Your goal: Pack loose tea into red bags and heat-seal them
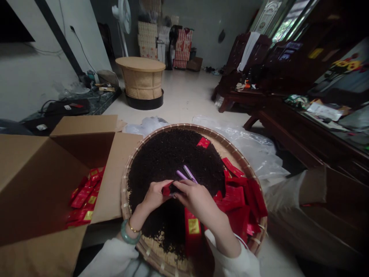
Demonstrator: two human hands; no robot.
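Note:
My left hand (155,195) grips a small red packet (166,189) over the dark loose tea leaves (164,154). On the packet's other side my right hand (192,195) has its fingers bent together at the packet's upper edge. Two purple handles or sticks (187,173) show just behind my right hand; whether they lie on the leaves or touch the hand, I cannot tell. A red packet with a gold label (194,226) lies below my right wrist. More red packets (235,198) are heaped at the right of the round woven tray (125,184).
Left of the tray stands an open cardboard box (108,188) with several red packets (86,196) inside. One small red packet (203,142) lies on the leaves' far side. Clear plastic sheeting (248,144) is behind the tray. Another box (317,207) stands at right, near dark wooden furniture (305,134).

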